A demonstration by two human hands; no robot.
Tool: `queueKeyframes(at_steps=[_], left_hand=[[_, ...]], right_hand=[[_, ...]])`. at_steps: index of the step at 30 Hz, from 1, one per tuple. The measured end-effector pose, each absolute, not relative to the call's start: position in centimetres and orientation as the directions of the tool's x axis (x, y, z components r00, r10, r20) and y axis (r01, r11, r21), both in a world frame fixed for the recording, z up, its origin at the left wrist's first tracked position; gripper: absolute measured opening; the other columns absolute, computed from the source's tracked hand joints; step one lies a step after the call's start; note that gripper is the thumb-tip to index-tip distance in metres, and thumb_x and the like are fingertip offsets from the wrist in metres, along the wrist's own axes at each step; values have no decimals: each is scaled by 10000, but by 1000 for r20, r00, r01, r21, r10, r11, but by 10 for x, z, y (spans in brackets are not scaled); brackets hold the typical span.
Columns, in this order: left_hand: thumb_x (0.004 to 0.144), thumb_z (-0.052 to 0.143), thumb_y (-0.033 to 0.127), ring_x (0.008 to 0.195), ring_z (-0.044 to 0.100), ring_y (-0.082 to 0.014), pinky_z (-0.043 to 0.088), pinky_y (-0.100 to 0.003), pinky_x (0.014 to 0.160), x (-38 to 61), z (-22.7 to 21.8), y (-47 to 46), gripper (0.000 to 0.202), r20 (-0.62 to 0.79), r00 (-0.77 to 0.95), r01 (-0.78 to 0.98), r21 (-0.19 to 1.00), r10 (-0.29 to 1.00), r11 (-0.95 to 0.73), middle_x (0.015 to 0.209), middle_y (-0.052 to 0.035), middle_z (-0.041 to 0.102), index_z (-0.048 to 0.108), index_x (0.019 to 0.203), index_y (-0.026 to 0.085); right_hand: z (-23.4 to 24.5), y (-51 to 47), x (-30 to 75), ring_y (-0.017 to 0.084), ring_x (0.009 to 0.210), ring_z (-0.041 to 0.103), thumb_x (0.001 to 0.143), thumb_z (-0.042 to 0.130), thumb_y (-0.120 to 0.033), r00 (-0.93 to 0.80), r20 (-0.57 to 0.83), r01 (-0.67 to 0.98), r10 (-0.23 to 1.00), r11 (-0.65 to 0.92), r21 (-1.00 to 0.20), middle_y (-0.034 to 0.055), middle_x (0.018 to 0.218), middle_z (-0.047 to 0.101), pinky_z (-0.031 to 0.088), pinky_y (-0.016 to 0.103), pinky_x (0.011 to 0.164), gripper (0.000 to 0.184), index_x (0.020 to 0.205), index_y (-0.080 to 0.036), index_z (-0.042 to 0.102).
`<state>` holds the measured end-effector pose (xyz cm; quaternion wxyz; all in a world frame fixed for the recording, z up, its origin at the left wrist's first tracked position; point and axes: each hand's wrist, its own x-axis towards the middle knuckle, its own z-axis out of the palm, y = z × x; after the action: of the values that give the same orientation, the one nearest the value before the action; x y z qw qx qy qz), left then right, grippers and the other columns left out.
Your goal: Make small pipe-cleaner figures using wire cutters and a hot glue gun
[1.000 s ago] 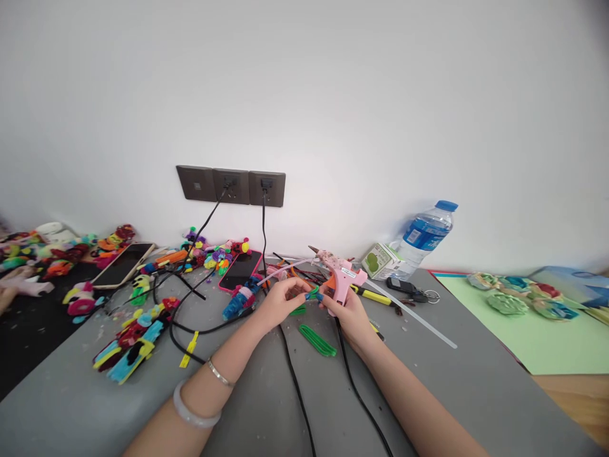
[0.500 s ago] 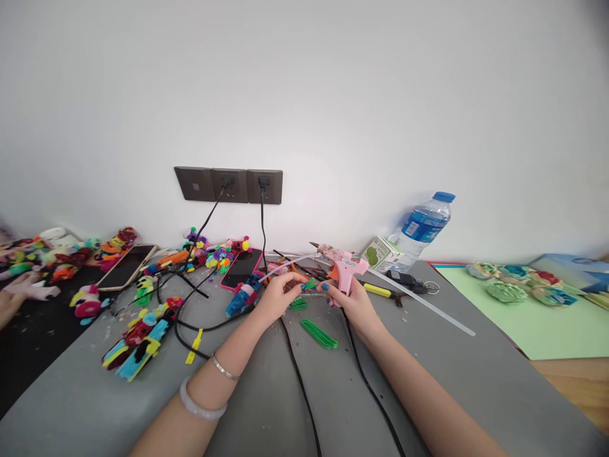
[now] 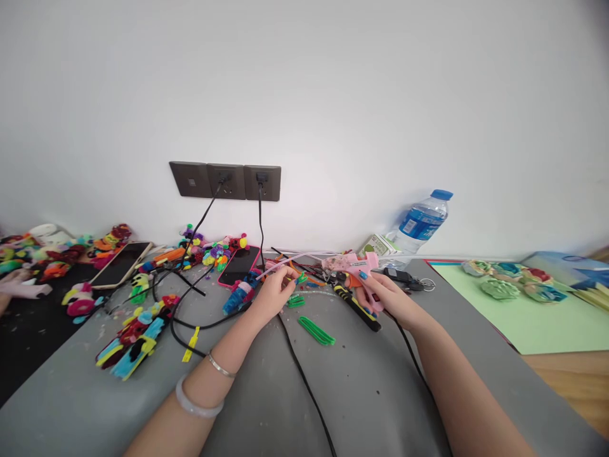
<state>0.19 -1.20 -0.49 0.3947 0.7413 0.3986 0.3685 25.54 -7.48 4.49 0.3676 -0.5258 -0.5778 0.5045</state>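
Note:
My left hand [image 3: 276, 291] pinches a small folded green pipe cleaner [image 3: 302, 278] between thumb and fingertips. My right hand [image 3: 387, 295] grips a pink hot glue gun [image 3: 349, 261], its nozzle end pointing left and its black cord trailing down past my right forearm. Below the glue gun lie yellow-and-black pliers [image 3: 358, 309], partly covered by it and by my fingers. On the grey table between my hands sit a looped green pipe cleaner bundle [image 3: 316, 331] and a smaller green one [image 3: 295, 301].
Colourful pipe cleaner figures [image 3: 136, 343], a pink-edged phone [image 3: 239, 266] and another phone [image 3: 122, 264] lie to the left. Black cords run from the wall sockets [image 3: 225, 181]. A water bottle [image 3: 421, 222] leans back right, near keys [image 3: 409, 279]. Another person's hand [image 3: 14, 285] shows far left.
My right hand has moved right with the glue gun, away from the green pipe cleaner, and the gun has tilted. More of the pliers shows now. My left hand keeps its pinch.

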Motion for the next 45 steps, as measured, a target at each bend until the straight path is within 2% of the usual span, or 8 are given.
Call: queueKeyframes(at_steps=[4, 7, 10, 15, 20, 37, 45], left_hand=[[834, 468, 162, 620, 510, -127, 362, -238, 580, 1, -2, -14, 116, 219, 441, 350, 851, 870, -391, 810, -16, 612, 556, 909, 172], [830, 472, 158, 619, 512, -127, 361, -238, 581, 1, 0, -16, 128, 204, 455, 387, 831, 866, -400, 816, -18, 622, 569, 913, 169], [814, 479, 131, 624, 523, -127, 373, -238, 590, 2, 3, -17, 137, 207, 457, 404, 818, 865, -410, 811, -19, 636, 582, 898, 164], [787, 494, 112, 605, 515, -120, 363, -231, 572, 2, 6, -18, 142, 218, 465, 410, 806, 858, -427, 770, -6, 632, 595, 872, 166], [785, 502, 131, 574, 496, -116, 352, -231, 553, 2, 7, -19, 137, 210, 464, 406, 813, 860, -418, 737, -1, 626, 608, 862, 166], [788, 511, 155, 605, 513, -132, 364, -240, 574, 2, 8, -19, 141, 214, 463, 421, 801, 860, -426, 756, -11, 637, 630, 860, 172], [792, 527, 136, 578, 501, -133, 349, -239, 567, 2, 9, -19, 131, 200, 457, 440, 796, 867, -415, 695, 5, 609, 635, 856, 174]], right_hand=[[47, -78, 259, 98, 346, 358, 863, 420, -671, -264, -173, 301, 949, -89, -950, -34, 416, 486, 277, 239, 384, 524, 754, -185, 583], [47, -79, 258, 91, 351, 356, 877, 392, -667, -306, -165, 368, 938, -43, -929, -16, 386, 446, 289, 249, 404, 595, 523, -199, 495], [48, -79, 257, 88, 357, 342, 869, 384, -683, -310, -172, 397, 935, -37, -917, -9, 384, 433, 280, 254, 409, 632, 453, -210, 440], [48, -77, 256, 89, 361, 333, 845, 390, -713, -305, -160, 413, 939, -21, -910, -6, 375, 432, 267, 256, 411, 639, 449, -213, 438], [47, -76, 255, 88, 339, 315, 787, 465, -738, -286, -174, 380, 942, -55, -924, -35, 380, 453, 245, 249, 391, 562, 591, -212, 497], [41, -75, 259, 92, 345, 333, 809, 440, -730, -299, -181, 415, 937, -44, -909, -39, 378, 455, 263, 251, 408, 545, 624, -217, 461], [38, -73, 261, 85, 339, 332, 820, 440, -719, -303, -185, 404, 935, -49, -913, -51, 394, 465, 238, 240, 401, 528, 679, -211, 458]])
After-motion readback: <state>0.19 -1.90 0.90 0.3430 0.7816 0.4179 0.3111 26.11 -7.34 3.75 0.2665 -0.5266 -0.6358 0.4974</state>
